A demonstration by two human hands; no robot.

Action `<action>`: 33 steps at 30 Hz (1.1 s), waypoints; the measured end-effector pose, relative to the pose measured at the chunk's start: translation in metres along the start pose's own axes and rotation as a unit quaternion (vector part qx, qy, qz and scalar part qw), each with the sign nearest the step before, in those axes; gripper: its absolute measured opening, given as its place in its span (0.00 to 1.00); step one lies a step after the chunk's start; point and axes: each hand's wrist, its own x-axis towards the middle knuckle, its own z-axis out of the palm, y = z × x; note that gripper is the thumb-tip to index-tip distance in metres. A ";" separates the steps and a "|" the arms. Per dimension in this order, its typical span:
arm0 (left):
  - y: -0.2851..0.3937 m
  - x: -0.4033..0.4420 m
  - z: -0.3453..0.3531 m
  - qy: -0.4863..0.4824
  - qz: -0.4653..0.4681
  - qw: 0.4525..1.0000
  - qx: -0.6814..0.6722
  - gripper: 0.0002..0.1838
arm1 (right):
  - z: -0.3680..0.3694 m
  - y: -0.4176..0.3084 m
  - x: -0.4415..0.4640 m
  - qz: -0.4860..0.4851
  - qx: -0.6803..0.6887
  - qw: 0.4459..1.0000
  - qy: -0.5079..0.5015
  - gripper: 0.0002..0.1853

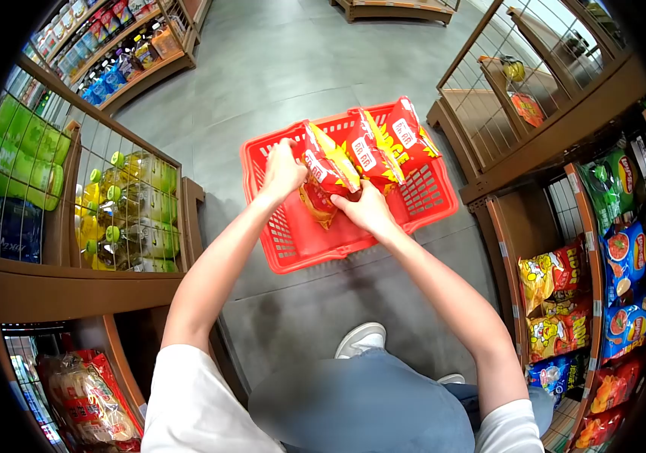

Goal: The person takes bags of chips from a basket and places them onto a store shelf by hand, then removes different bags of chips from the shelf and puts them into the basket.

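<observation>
A red plastic shopping basket (pixel 287 260) sits on the floor in front of me. Several red and yellow snack bags stand in its far part. My left hand (pixel 285 170) is closed at the left edge of the nearest snack bag (pixel 323 160), its fingertips partly hidden. Lower down, my right hand (pixel 368 209) pinches the bottom corner of that same bag. Beside it leans a middle snack bag (pixel 368 151), and a third snack bag (pixel 408 137) rests in the far right corner. Another snack bag (pixel 315 204) shows partly underneath.
On the left, a wire-fronted shelf (pixel 81 283) holds oil bottles (pixel 138 196). At right, shelves carry more snack bags (pixel 557 302) and blue chip bags (pixel 625 257). A drinks shelf (pixel 149 75) stands at the far left. Grey floor (pixel 278 68) runs between them.
</observation>
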 end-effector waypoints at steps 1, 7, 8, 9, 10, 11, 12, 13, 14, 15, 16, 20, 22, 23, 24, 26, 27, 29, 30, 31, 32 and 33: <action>0.004 -0.002 -0.005 0.011 0.011 1.000 -0.011 0.25 | 0.000 0.008 0.005 0.002 0.001 1.000 0.002 0.35; 0.049 -0.016 -0.024 0.096 0.094 0.990 -0.043 0.17 | -0.027 0.010 -0.002 0.055 0.042 0.996 -0.063 0.33; 0.058 -0.020 -0.024 0.092 0.099 0.990 -0.046 0.17 | -0.032 0.007 -0.006 0.049 0.045 0.996 -0.062 0.30; 0.072 -0.026 -0.024 0.083 0.104 0.990 -0.044 0.16 | -0.040 -0.001 -0.013 0.051 0.046 0.996 -0.056 0.30; 0.083 -0.031 -0.022 0.075 0.111 0.990 -0.043 0.14 | -0.049 -0.011 -0.020 0.056 0.065 0.994 -0.064 0.29; 0.089 -0.033 -0.017 0.072 0.116 0.990 -0.045 0.14 | -0.056 -0.016 -0.023 0.060 0.085 0.992 -0.072 0.27; 0.094 -0.034 -0.011 0.059 0.132 0.988 -0.055 0.13 | -0.060 -0.013 -0.022 0.022 0.056 0.997 -0.037 0.22; 0.098 -0.035 -0.006 0.045 0.149 0.986 -0.064 0.12 | -0.065 -0.010 -0.020 0.023 0.057 0.998 -0.030 0.22; 0.099 -0.034 0.001 0.041 0.173 0.981 -0.073 0.12 | -0.072 -0.008 -0.017 0.004 0.054 0.998 -0.027 0.20; 0.107 -0.036 0.002 0.040 0.178 0.980 -0.076 0.12 | -0.081 -0.009 -0.016 -0.015 0.049 0.998 -0.025 0.19; 0.116 -0.039 0.003 0.025 0.171 0.983 -0.067 0.12 | -0.092 -0.015 -0.021 -0.037 0.009 0.999 -0.006 0.17; 0.134 -0.040 0.015 -0.015 0.183 0.978 -0.099 0.11 | -0.124 -0.006 -0.017 -0.053 0.031 0.998 0.010 0.15; 0.142 -0.039 0.023 0.011 0.246 0.965 -0.087 0.11 | -0.145 -0.011 -0.029 -0.066 0.015 0.997 0.025 0.14; 0.147 -0.041 0.026 0.003 0.257 0.962 -0.091 0.11 | -0.153 -0.009 -0.035 -0.063 0.017 0.997 0.038 0.14; 0.157 -0.045 0.024 -0.020 0.267 0.959 -0.094 0.11 | -0.161 -0.008 -0.040 -0.066 -0.005 0.997 0.043 0.14; 0.175 -0.052 0.030 -0.053 0.264 0.958 -0.102 0.13 | -0.176 -0.007 -0.053 -0.054 -0.028 0.997 0.044 0.14; 0.186 -0.059 0.029 -0.068 0.276 0.953 -0.106 0.12 | -0.179 -0.002 -0.057 -0.060 -0.025 0.997 0.050 0.14; 0.206 -0.068 0.034 -0.102 0.286 0.947 -0.101 0.11 | -0.190 0.009 -0.067 -0.068 -0.015 0.995 0.070 0.14; 0.214 -0.071 0.039 -0.103 0.313 0.938 -0.103 0.10 | -0.194 0.014 -0.072 -0.064 -0.008 0.995 0.079 0.14; 0.223 -0.074 0.045 -0.113 0.321 0.935 -0.102 0.10 | -0.200 0.019 -0.079 -0.088 0.013 0.987 0.131 0.13; 0.234 -0.079 0.051 -0.119 0.336 0.929 -0.098 0.10 | -0.207 0.024 -0.085 -0.111 0.032 0.976 0.182 0.13; 0.244 -0.084 0.056 -0.125 0.349 0.924 -0.096 0.09 | -0.215 0.029 -0.092 -0.106 0.033 0.975 0.191 0.13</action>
